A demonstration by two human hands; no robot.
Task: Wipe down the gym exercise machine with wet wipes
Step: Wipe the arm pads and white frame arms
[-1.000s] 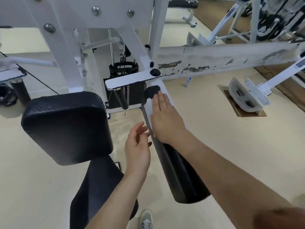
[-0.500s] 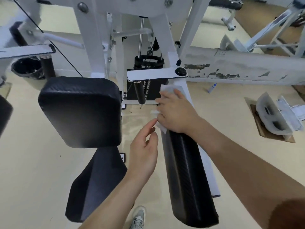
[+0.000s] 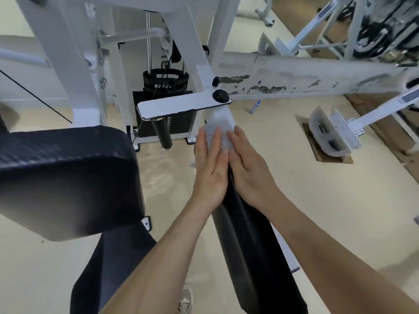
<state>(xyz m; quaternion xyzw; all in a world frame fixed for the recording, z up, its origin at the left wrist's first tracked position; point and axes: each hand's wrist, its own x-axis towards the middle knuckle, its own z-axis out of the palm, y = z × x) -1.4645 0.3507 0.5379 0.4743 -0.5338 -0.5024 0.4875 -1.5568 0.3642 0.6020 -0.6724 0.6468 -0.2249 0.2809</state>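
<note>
Open floor (image 3: 301, 184) lies on both sides of the long pad (image 3: 256, 257), a white plate (image 3: 179, 105) close past its far end, where the left hand (image 3: 209, 171) and right hand (image 3: 249, 171), fingers straight, side by side, press the wipe (image 3: 218, 138) flat.

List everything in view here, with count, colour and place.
wet wipe: one, white, long pad's top end, under both hands
long pad: one, black, centre
back pad: one, black, left
seat pad: one, black, lower left
machine frame: one, white, top
weight stack: one, black, behind frame
peeling beam: one, white, right
bottle: one, white, floor under beam
shoe: one, pale, bottom
left hand: one, flat on wipe
right hand: one, flat on wipe
</note>
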